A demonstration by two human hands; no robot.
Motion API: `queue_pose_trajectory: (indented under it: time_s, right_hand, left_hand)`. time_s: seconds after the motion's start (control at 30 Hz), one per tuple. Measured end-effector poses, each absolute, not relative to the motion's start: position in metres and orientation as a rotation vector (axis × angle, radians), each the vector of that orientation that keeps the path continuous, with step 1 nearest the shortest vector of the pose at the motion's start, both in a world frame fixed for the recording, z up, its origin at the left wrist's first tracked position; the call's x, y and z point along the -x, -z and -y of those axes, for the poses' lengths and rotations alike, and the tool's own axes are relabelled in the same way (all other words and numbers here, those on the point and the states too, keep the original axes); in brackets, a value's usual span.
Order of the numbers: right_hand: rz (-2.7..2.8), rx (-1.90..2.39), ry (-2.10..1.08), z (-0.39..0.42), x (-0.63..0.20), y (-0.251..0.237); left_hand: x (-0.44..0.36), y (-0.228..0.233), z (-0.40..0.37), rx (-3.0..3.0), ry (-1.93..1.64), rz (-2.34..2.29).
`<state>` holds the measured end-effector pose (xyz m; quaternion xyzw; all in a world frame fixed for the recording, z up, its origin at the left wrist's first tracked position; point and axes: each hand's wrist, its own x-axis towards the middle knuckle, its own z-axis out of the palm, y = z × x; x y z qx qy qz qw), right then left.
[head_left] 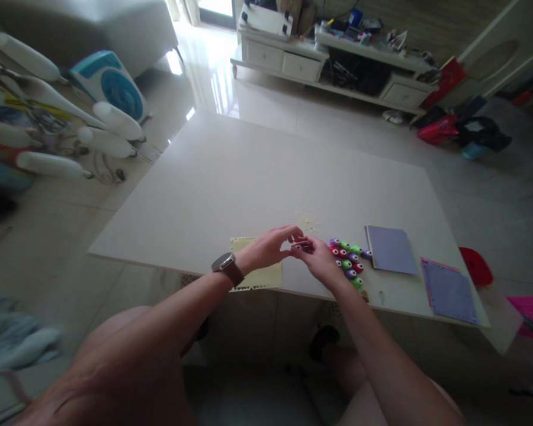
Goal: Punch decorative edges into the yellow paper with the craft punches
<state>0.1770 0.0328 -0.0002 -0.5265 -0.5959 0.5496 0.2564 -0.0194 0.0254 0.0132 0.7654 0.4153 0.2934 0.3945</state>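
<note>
Close together over the table's near edge, my two hands meet at a small purple piece with an eye-like dot [298,247]. My right hand [323,264] pinches this piece between thumb and fingers. My left hand [273,244], with a watch [223,261] on its wrist, curves toward it, thumb and forefinger apart with a gap between them. Under the left hand lies a yellow sheet [264,277] with notched edges. Beside my right hand sit several red, green and purple pieces with white eye-like dots [347,258]. Tiny yellow paper scraps [308,220] are scattered beyond the hands.
A stack of greyish-purple sheets [391,251] lies on the white table [249,171], right of the pieces. Another purple sheet with a pink edge [449,291] is near the right corner. Beyond stand a low white cabinet [299,65] and a blue-and-white fan [111,86].
</note>
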Motion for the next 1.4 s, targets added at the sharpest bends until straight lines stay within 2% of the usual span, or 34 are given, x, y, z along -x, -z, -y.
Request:
queue_pose_trajectory:
  time_s: [0.07, 0.17, 0.27, 0.43, 1.13, 1.4]
  right_hand:
    - [1.657, 1.502, -1.424, -0.034, -0.179, -0.002]
    - [1.736, 1.571, -1.326, -0.034, -0.181, -0.004]
    - [1.763, 1.591, -1.289, -0.034, -0.182, -0.003]
    - [1.811, 1.573, -1.252, -0.034, -0.182, -0.002]
    - [2.304, 1.521, -1.096, -0.024, -0.18, 0.001]
    - [2.294, 1.533, -1.204, -0.027, -0.186, 0.002]
  left_hand:
    - [0.028, -0.003, -0.028, -1.968, -0.668, -1.297]
    - [0.043, 0.013, -0.033, -1.943, -0.349, -1.659]
    - [0.052, 0.023, -0.036, -1.93, -0.15, -1.738]
    - [0.054, 0.026, -0.038, -1.831, -0.054, -1.729]
    - [0.062, 0.02, -0.051, -1.626, -0.225, -1.383]
    - [0.061, 0.024, -0.051, -1.68, -0.208, -1.412]
